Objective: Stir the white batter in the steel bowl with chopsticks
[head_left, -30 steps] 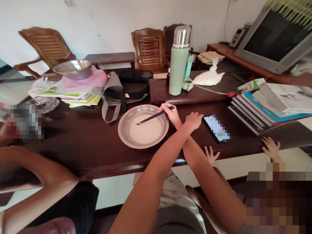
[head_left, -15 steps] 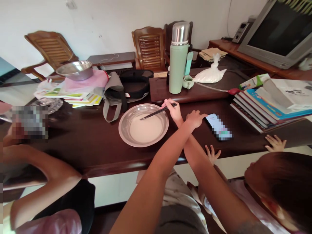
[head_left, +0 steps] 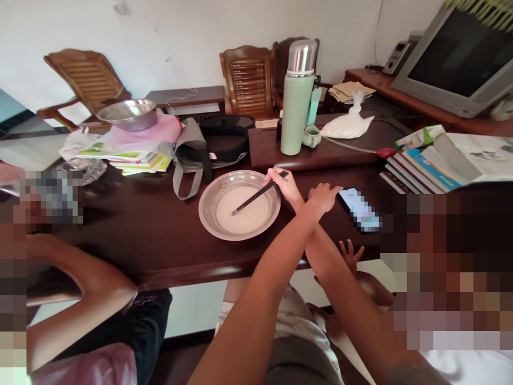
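My arms are crossed over the dark wooden table [head_left: 160, 240]. My right hand [head_left: 281, 184] reaches left under the other arm, shut on a pair of dark chopsticks [head_left: 256, 197]. Their tips rest in the white liquid of a shallow steel bowl [head_left: 208, 214]. My left hand [head_left: 324, 195] lies to the right of it, fingers stretched out and touching the near end of a phone [head_left: 359, 209] that lies flat on the table.
A green thermos [head_left: 296, 101], a small cup and a white tied bag [head_left: 347, 124] stand on a board behind the bowl. Books [head_left: 425, 160] lie right, papers with a steel bowl [head_left: 127, 113] left. A child's hand [head_left: 349, 254] grips the table edge; another person sits left.
The chopstick tips have swung nearer to me inside the bowl. The child on the right has moved further into view. My left hand stays at the phone.
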The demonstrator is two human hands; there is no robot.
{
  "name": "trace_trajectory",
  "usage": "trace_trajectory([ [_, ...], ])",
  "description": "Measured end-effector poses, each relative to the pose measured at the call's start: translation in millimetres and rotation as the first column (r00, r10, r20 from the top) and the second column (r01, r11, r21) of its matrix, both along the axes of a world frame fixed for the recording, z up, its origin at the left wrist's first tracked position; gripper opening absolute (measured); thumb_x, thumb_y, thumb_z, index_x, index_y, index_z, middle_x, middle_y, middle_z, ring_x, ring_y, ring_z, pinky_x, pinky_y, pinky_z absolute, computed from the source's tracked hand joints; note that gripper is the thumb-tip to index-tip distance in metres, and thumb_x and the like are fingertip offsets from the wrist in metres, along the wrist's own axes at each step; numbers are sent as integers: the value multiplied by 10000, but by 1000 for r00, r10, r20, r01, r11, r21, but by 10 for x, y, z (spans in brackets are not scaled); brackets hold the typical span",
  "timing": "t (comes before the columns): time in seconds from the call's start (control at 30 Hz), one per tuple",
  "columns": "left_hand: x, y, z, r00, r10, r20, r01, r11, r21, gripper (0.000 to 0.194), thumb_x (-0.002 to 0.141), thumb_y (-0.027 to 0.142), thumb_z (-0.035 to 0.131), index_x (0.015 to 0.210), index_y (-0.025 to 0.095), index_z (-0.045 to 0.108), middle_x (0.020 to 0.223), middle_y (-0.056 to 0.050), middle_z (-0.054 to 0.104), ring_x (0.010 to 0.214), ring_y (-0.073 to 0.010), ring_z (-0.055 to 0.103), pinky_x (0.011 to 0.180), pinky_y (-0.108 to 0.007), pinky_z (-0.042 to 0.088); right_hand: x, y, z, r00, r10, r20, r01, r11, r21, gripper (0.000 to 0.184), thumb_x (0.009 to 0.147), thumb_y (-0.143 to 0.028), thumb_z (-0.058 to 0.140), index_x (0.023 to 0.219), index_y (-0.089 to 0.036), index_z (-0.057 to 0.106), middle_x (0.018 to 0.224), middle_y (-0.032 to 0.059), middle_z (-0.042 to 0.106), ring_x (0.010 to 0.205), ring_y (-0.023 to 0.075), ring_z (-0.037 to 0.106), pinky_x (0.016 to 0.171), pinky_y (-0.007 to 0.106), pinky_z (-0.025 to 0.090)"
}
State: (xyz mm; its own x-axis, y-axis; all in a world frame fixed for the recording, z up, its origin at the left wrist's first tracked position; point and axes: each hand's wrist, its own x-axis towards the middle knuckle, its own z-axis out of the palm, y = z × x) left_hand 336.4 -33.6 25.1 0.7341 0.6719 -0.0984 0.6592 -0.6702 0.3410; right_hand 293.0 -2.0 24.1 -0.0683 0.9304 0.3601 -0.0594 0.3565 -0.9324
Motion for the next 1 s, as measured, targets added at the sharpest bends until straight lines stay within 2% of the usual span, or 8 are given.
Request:
trace_trajectory([
  [0.13,12,-32,-14,1000,-3,0,3,1000,20,532,933,111,263,1423,289,372,1291,-115,488,1215,-257,417,949,-446,402,19,-5,10,989,-150,2,150,988,41,419,828,-579,524,623,-221,598,606,4,648,657,158,639,724,296,486],
  [0.3,28,-52,-8,999,13,-30,-12,999,29,541,938,109,265,1432,307,359,1309,-114,472,1230,-250,408,958,-429,388,19,-4,9,999,-44,4,44,999,-2,394,834,-553,538,642,-217,611,602,5,652,602,156,640,669,300,490],
  [0.43,42,-54,12,999,12,-39,-12,1000,15,550,939,110,265,1447,309,337,1316,-123,463,1233,-256,408,954,-427,389,36,6,3,988,-151,-36,153,987,44,382,842,-539,535,643,-221,603,604,4,653,630,161,649,685,304,495],
  [0.6,56,-51,26,998,11,-67,-10,1000,18,532,946,123,267,1428,320,374,1323,-115,454,1247,-244,392,964,-408,383,45,11,6,999,-36,-25,37,999,20,386,833,-543,550,642,-214,613,561,3,635,565,154,632,643,299,489],
  [0.73,61,-31,-3,998,0,-63,1,1000,22,546,935,110,287,1442,305,348,1314,-122,460,1240,-251,396,954,-419,392,51,10,9,990,-128,-67,131,991,42,388,821,-554,558,643,-212,599,590,0,646,596,152,642,658,290,488],
  [0.83,78,-56,-24,998,22,-51,-20,999,39,538,928,107,313,1427,297,377,1280,-136,484,1216,-267,423,933,-426,398,42,7,3,994,-95,-48,96,995,12,415,837,-555,532,631,-199,592,543,-4,624,551,144,626,609,275,466],
  [0.93,61,-146,10,999,34,37,-39,991,125,532,924,101,311,1433,243,375,1236,-154,515,1155,-276,479,904,-426,406,16,9,-2,999,-31,-24,32,999,34,390,841,-528,545,659,-190,612,566,-3,638,577,143,632,653,278,473],
  [1.0,-18,-251,87,982,-35,188,-16,965,262,517,923,95,301,1415,215,402,1239,-139,527,1131,-257,500,909,-409,400,16,15,0,998,-50,-42,53,996,68,375,839,-518,554,666,-191,612,598,0,653,617,147,642,689,280,477],
])
